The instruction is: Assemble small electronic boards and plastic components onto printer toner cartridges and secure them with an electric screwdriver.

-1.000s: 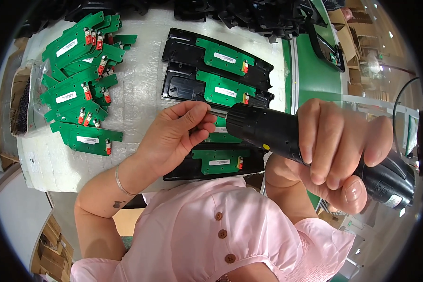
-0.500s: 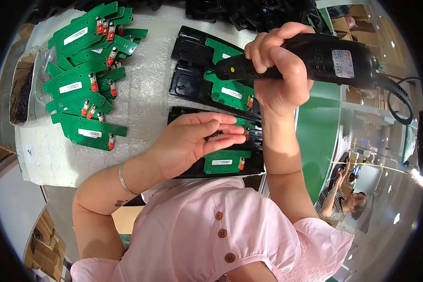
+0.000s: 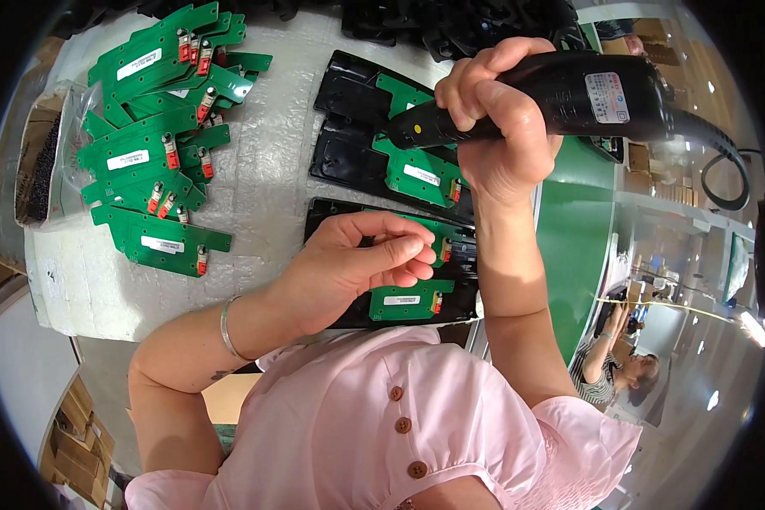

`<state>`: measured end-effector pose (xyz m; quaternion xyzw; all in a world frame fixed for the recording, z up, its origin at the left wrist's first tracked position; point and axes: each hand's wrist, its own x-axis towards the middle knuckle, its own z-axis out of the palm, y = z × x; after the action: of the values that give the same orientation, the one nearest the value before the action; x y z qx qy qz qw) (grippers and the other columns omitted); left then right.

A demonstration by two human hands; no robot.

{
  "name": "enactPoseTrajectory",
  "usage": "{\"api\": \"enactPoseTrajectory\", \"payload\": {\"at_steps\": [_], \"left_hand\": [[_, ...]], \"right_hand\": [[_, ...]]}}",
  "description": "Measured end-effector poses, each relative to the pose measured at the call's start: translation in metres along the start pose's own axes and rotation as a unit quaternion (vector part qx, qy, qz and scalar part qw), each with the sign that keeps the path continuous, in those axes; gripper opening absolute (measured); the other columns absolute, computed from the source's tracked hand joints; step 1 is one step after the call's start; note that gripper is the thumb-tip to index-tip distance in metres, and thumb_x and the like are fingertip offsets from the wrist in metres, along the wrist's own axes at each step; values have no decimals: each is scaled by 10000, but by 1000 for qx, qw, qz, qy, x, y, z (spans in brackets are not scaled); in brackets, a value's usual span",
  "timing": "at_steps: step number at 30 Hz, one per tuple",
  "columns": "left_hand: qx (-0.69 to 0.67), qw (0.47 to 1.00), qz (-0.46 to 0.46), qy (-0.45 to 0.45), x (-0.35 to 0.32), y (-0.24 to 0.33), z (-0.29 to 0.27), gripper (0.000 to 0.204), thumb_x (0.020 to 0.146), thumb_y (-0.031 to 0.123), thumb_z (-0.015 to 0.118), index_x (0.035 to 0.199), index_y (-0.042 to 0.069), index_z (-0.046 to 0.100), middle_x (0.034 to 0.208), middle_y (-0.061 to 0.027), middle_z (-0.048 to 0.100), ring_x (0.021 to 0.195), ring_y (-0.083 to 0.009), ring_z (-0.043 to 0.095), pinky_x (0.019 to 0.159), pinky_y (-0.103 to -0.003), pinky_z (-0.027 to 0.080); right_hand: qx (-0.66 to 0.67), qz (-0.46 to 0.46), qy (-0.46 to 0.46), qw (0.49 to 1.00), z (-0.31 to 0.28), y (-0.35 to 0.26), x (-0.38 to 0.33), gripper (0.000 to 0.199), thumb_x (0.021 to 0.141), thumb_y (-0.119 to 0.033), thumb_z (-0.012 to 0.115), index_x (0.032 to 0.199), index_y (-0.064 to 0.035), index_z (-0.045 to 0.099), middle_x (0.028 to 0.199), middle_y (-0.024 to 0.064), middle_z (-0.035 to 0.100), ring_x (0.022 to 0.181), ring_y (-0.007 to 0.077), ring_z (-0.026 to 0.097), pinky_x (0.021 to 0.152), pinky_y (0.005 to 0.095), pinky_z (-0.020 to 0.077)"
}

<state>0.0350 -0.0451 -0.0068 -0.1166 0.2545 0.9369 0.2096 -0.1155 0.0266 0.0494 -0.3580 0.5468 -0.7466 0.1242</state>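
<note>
My right hand [image 3: 508, 119] grips a black corded electric screwdriver [image 3: 586, 98], its narrow end pointing left over a green circuit board [image 3: 416, 170] set in a black plastic housing [image 3: 346, 151]. My left hand [image 3: 357, 262] is closed, thumb against the curled fingers, above the nearer housings. Small black screws lay in its palm a moment ago; the fingers hide them now. A second green board [image 3: 387, 299] sits in the nearest housing, partly under my left hand. The screwdriver's tip lies close to the upper boards; whether it touches one cannot be made out.
Loose green boards with red-and-white parts [image 3: 136, 161] are piled at the left of the white padded table [image 3: 255, 195]. Beside them stands an open box of small dark pieces [image 3: 41, 170]. Black parts [image 3: 450, 25] heap at the far edge. Another person [image 3: 612, 365] sits at right.
My left hand has turned and curled its fingers inward, covering the screws that showed in its open palm. My right hand and the screwdriver have shifted slightly left.
</note>
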Motion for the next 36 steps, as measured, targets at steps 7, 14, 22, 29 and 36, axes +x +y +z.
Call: {"api": "enactPoseTrajectory", "payload": {"at_steps": [7,14,22,29,36], "left_hand": [[-41,998,31,23,0,6,-5,195,862,112,558,1037,25,568,894,-68,626,790,-125,607,711,-214,497],[-128,987,60,72,0,3,-9,177,859,98,557,1020,25,569,882,-52,616,795,-115,600,688,-198,510],[-133,991,26,11,-2,2,-2,179,859,134,568,997,21,584,900,-48,618,797,-105,598,721,-206,509],[-157,986,13,-50,0,-16,5,192,873,176,550,982,22,587,892,-48,621,790,-95,604,702,-185,514],[-164,986,-42,3,-19,-41,27,425,952,248,353,1198,-94,410,1197,-252,471,1116,-315,489,972,-331,399]], "right_hand": [[-17,10,-28,999,4,4,3,172,680,-4,436,849,-30,445,570,60,429,469,137,383,515,314,371],[36,-62,-34,997,4,-32,-8,270,662,-2,443,928,-36,468,590,3,406,471,124,372,529,298,356],[112,-44,-93,988,-4,-115,-61,227,621,-53,536,828,-113,465,567,-72,508,495,59,500,599,213,395],[81,-23,-142,986,-28,-130,-80,250,614,-92,568,853,-105,493,582,-72,530,510,52,521,607,211,420],[11,-48,36,998,-10,-70,-95,345,652,-50,449,996,-71,466,537,-30,397,453,108,388,528,291,334]]}}
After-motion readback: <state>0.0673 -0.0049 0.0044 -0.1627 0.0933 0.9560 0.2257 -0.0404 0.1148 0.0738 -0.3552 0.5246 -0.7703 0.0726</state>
